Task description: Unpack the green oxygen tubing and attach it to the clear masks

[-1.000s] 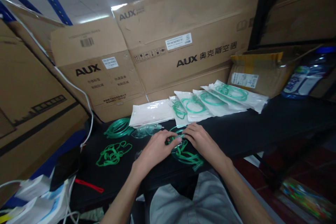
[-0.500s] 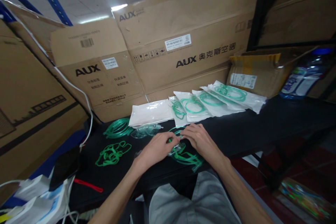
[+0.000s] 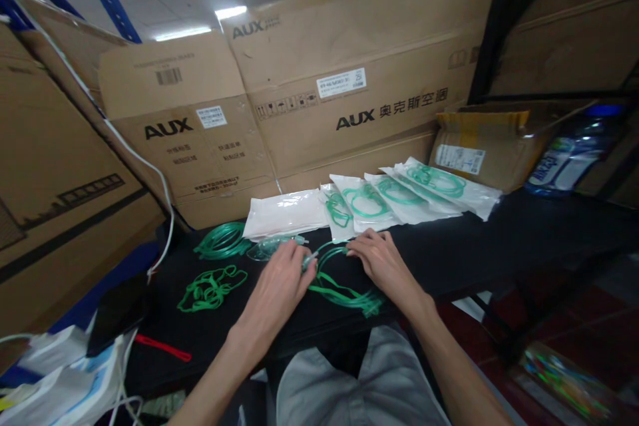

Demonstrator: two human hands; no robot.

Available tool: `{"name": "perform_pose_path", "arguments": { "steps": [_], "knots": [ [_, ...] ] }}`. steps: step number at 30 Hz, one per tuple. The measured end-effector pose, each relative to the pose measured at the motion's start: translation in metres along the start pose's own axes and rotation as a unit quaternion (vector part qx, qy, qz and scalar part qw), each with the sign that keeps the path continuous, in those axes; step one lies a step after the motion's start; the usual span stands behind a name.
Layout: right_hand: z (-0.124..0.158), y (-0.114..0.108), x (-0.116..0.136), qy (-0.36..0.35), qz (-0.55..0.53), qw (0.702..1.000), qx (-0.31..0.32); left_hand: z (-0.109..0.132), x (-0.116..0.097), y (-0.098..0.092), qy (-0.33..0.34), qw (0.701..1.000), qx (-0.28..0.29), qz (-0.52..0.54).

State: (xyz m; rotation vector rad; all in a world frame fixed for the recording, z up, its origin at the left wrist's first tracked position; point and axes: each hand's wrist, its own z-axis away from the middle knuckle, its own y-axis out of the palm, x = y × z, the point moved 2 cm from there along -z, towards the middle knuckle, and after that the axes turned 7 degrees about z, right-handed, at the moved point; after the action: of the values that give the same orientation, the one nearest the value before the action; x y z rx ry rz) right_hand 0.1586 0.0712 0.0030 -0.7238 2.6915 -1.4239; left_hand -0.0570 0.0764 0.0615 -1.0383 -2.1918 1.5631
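My left hand is closed around a clear oxygen mask, mostly hidden under the fingers; its pale connector tip sticks out to the right. A little apart, my right hand pinches the end of a green plastic tube, which curves between the hands. A green strap and more tubing lie on the black table below them. Another clear mask rests behind my left hand. Further left are a coil of green tubing and a tangle of green elastic straps.
White pouches and several packed pouches with green tubing line the back. Cardboard stands behind. At right are an open carton and a blue-capped bottle; at left, a red strap and white plugs.
My hands were close together at the mask and tube; now they are apart. The left has moved left with the mask, while the right stays near its place with the tube end.
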Motion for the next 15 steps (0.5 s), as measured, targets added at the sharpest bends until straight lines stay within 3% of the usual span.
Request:
{"name": "perform_pose_path", "arguments": {
  "steps": [2,4,7,11,15],
  "knots": [
    [-0.001,-0.001,-0.003,0.01,0.003,1.0,0.0,0.005,0.013,-0.011,-0.074,0.993,-0.012,0.094],
    [-0.003,0.002,0.0,0.006,-0.006,1.0,0.021,0.009,0.022,-0.015,-0.139,0.974,0.011,0.176],
    [-0.005,0.004,0.006,0.009,-0.017,0.999,0.049,0.015,0.029,-0.006,-0.19,0.952,0.048,0.237],
    [0.003,-0.007,-0.003,0.073,-0.005,0.997,0.024,0.02,0.035,0.011,-0.198,0.962,0.031,0.184],
    [0.021,-0.015,-0.023,0.192,0.052,0.98,0.03,0.015,0.029,0.009,-0.14,0.985,-0.03,0.093]
  ]
}}
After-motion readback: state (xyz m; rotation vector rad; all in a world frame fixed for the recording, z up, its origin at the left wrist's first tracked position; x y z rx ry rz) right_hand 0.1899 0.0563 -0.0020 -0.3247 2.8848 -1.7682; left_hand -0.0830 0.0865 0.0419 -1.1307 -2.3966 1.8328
